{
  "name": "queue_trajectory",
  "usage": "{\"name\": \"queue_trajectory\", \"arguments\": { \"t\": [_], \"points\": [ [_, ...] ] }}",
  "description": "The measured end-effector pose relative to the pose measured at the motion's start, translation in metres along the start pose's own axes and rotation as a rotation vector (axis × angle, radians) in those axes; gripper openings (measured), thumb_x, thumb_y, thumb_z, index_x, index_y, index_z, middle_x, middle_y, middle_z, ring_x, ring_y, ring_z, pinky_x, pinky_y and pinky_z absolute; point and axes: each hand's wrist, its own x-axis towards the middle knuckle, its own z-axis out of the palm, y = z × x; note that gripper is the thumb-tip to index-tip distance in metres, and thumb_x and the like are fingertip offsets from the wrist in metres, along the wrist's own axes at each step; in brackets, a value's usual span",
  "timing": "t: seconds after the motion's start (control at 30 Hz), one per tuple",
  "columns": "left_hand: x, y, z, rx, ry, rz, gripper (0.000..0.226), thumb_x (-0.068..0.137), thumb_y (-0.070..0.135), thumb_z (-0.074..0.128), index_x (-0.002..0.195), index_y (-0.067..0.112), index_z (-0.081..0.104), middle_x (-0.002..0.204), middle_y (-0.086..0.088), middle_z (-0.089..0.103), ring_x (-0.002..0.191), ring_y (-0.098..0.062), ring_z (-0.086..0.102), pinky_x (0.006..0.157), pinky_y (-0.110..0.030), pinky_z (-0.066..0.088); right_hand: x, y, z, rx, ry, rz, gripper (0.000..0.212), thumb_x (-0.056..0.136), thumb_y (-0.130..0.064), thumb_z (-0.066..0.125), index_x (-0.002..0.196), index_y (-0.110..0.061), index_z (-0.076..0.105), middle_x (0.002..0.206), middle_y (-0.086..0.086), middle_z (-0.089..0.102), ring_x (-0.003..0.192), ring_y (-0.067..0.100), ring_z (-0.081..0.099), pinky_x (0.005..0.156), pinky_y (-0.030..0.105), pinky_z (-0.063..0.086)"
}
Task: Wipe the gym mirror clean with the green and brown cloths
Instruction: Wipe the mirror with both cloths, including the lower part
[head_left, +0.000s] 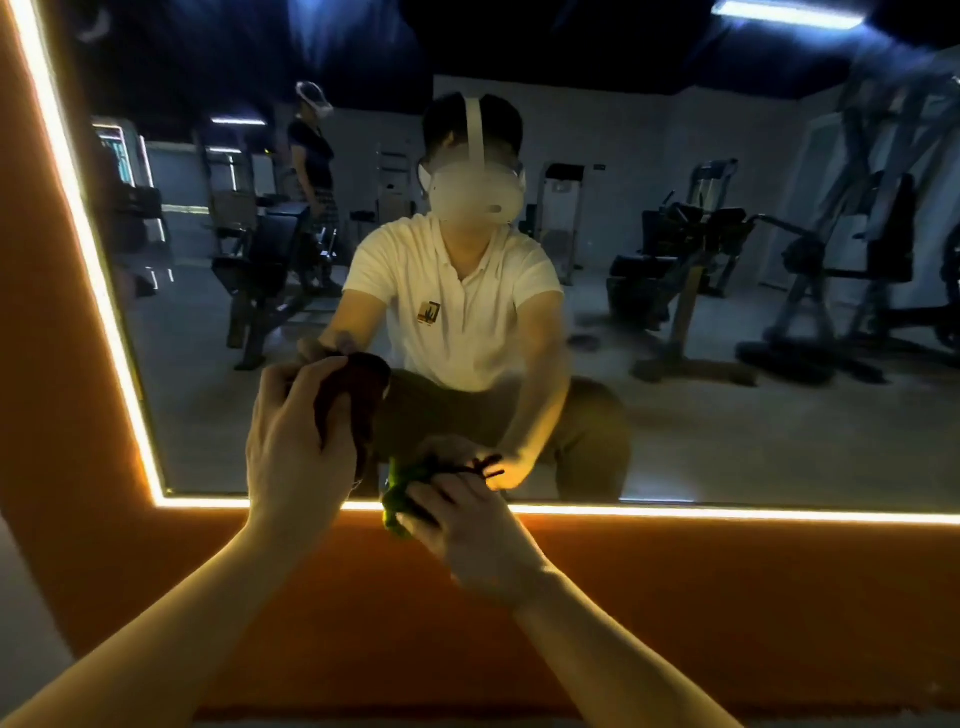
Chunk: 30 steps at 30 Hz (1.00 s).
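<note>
Presumably soft and light, the brown cloth (358, 395) is gripped bunched in the left hand (296, 447) against the mirror (675, 415) near its lower left corner, the green cloth (397, 499) likewise in the right hand (467, 525) at the bottom edge.

The person wears a white short-sleeved polo shirt (457, 291), chest badge (429, 313), olive-brown trousers (589, 431), white headset (475, 195).

Light-edged gym mirror (727, 457) cut off top and right, crumpled green cloth (397, 499) mostly hidden under blurred right hand (467, 525), dark brown cloth (363, 395) partly behind left hand (291, 447)
</note>
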Motion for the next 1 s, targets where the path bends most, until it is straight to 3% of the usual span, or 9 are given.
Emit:
{"name": "queue_trajectory", "arguments": {
  "t": [0.1, 0.3, 0.37, 0.5, 0.57, 0.77, 0.83, 0.93, 1.0],
  "points": [
    [0.001, 0.001, 0.0, -0.002, 0.001, 0.01, 0.037, 0.099, 0.008, 0.06, 0.134, 0.017, 0.06, 0.122, -0.007, 0.049, 0.105, -0.02, 0.051, 0.084, -0.042, 0.047, 0.0, 0.033, -0.025, -0.011, 0.097, 0.104, 0.03, 0.092, -0.017, 0.051, 0.109, -0.019, 0.076, 0.112, 0.009, 0.066, 0.101, 0.026, 0.053, 0.081, 0.043, 0.057],
    [0.0, 0.007, 0.007, 0.005, -0.006, 0.029, 0.034, 0.099, 0.01, 0.06, 0.132, 0.017, 0.06, 0.125, -0.008, 0.051, 0.107, -0.023, 0.054, 0.085, -0.045, 0.053, 0.012, 0.101, -0.071, -0.03, 0.411, 0.85, 0.047, 0.091, -0.014, 0.063, 0.138, -0.013, 0.056, 0.139, 0.017, 0.052, 0.127, 0.033, 0.05, 0.104, 0.041, 0.042],
    [0.001, 0.008, 0.007, 0.01, 0.002, 0.025, 0.033, 0.099, 0.011, 0.06, 0.132, 0.017, 0.06, 0.124, -0.007, 0.051, 0.108, -0.021, 0.053, 0.085, -0.043, 0.052, 0.015, 0.068, -0.051, -0.02, 0.332, 0.72, 0.045, 0.09, -0.012, 0.07, 0.134, -0.012, 0.061, 0.136, 0.017, 0.054, 0.123, 0.033, 0.053, 0.097, 0.042, 0.052],
    [-0.001, 0.007, 0.004, -0.013, -0.005, 0.015, 0.033, 0.1, 0.01, 0.059, 0.132, 0.019, 0.059, 0.124, -0.003, 0.049, 0.109, -0.019, 0.052, 0.084, -0.041, 0.049, 0.003, 0.016, -0.012, 0.028, -0.034, 0.047, 0.048, 0.065, -0.026, 0.09, 0.11, -0.023, 0.074, 0.112, 0.005, 0.064, 0.103, 0.023, 0.054, 0.087, 0.041, 0.057],
    [-0.001, 0.005, 0.0, -0.002, -0.006, 0.016, 0.034, 0.1, 0.01, 0.059, 0.132, 0.019, 0.059, 0.123, -0.003, 0.05, 0.106, -0.02, 0.053, 0.084, -0.042, 0.051, 0.013, 0.029, -0.021, 0.011, -0.03, 0.088, 0.051, 0.066, -0.027, 0.09, 0.113, -0.024, 0.071, 0.115, 0.005, 0.062, 0.107, 0.024, 0.056, 0.093, 0.044, 0.055],
    [0.01, -0.005, -0.022, 0.039, 0.071, -0.022, 0.033, 0.1, 0.007, 0.058, 0.132, 0.016, 0.06, 0.12, -0.004, 0.05, 0.103, -0.021, 0.055, 0.082, -0.036, 0.049, 0.078, 0.087, -0.063, -0.04, 0.436, 0.539, 0.04, 0.09, -0.019, 0.064, 0.128, -0.009, 0.062, 0.121, 0.02, 0.057, 0.112, 0.031, 0.048, 0.096, 0.038, 0.037],
    [0.011, -0.01, -0.027, 0.035, 0.085, -0.062, 0.033, 0.099, 0.005, 0.058, 0.131, 0.013, 0.061, 0.116, -0.001, 0.048, 0.101, -0.021, 0.054, 0.082, -0.035, 0.048, 0.072, 0.069, -0.046, -0.02, 0.281, 0.426, 0.03, 0.099, -0.022, 0.056, 0.124, -0.009, 0.065, 0.116, 0.018, 0.062, 0.107, 0.033, 0.057, 0.094, 0.042, 0.044],
    [0.008, -0.017, -0.027, 0.016, 0.062, -0.12, 0.032, 0.1, 0.007, 0.059, 0.131, 0.016, 0.062, 0.116, 0.002, 0.047, 0.101, -0.02, 0.053, 0.085, -0.041, 0.05, 0.018, 0.056, -0.022, -0.066, -0.004, -0.082, 0.032, 0.097, -0.021, 0.046, 0.121, -0.016, 0.067, 0.107, 0.01, 0.065, 0.094, 0.027, 0.063, 0.082, 0.041, 0.048],
    [0.008, -0.017, -0.022, 0.01, 0.034, -0.116, 0.033, 0.1, 0.011, 0.06, 0.132, 0.019, 0.06, 0.12, -0.002, 0.05, 0.103, -0.019, 0.053, 0.087, -0.043, 0.051, -0.013, 0.086, -0.029, -0.116, 0.026, -0.087, 0.032, 0.089, -0.018, 0.061, 0.121, -0.017, 0.06, 0.102, 0.009, 0.062, 0.088, 0.027, 0.061, 0.077, 0.041, 0.047]
  ]
}}
